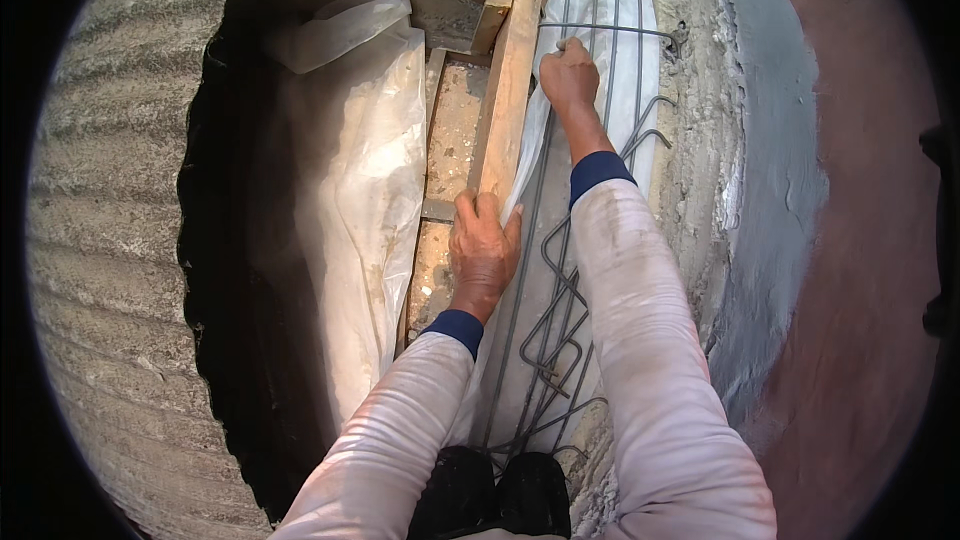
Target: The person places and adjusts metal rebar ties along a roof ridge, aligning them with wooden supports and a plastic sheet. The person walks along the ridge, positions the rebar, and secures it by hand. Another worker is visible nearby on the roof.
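My left hand (480, 255) is closed over the edge of a long wooden plank (510, 90), its thumb against a fold of white plastic sheet (642, 70). Higher up, my right hand (569, 80) is closed beside the plank, at the sheet's edge among thin steel bars (615, 0); what its fingers grip is partly hidden. The sheet lines a narrow channel beside the plank, with long bars and bent steel loops (550, 360) lying along it, partly under my right arm. Left of the plank is a wooden board (455, 120) with crosspieces.
Loose translucent plastic (360, 170) hangs over a dark gap at the left, beside a corrugated roof sheet (120, 240) with a ragged edge. Rough concrete (700, 110) and a grey-coated strip (775, 120) border the right, then a reddish surface (860, 240). My dark shoes (525, 495) are at the bottom.
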